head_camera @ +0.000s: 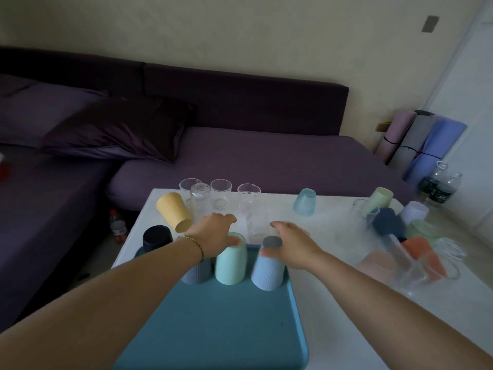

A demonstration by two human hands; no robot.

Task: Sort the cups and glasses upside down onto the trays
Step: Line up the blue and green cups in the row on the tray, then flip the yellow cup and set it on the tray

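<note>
A teal tray (213,329) lies on the white table (346,303) in front of me. Three cups stand upside down along its far edge: a grey-blue ribbed cup (197,273), a mint green cup (230,263) and a light blue cup (268,271). My left hand (213,232) holds the mint cup by its top, thumb in front. My right hand (292,245) grips the light blue cup near its grey base. A dark navy cup (156,237) stands at the tray's far left corner. A yellow cup (173,210) tilts behind it.
Several clear glasses (221,193) stand at the table's far edge, with a pale blue cup (305,202) upside down. A heap of coloured cups and glasses (416,249) fills the right side. A purple sofa (266,156), a floor bottle (118,227) and rolled mats (424,145) surround the table.
</note>
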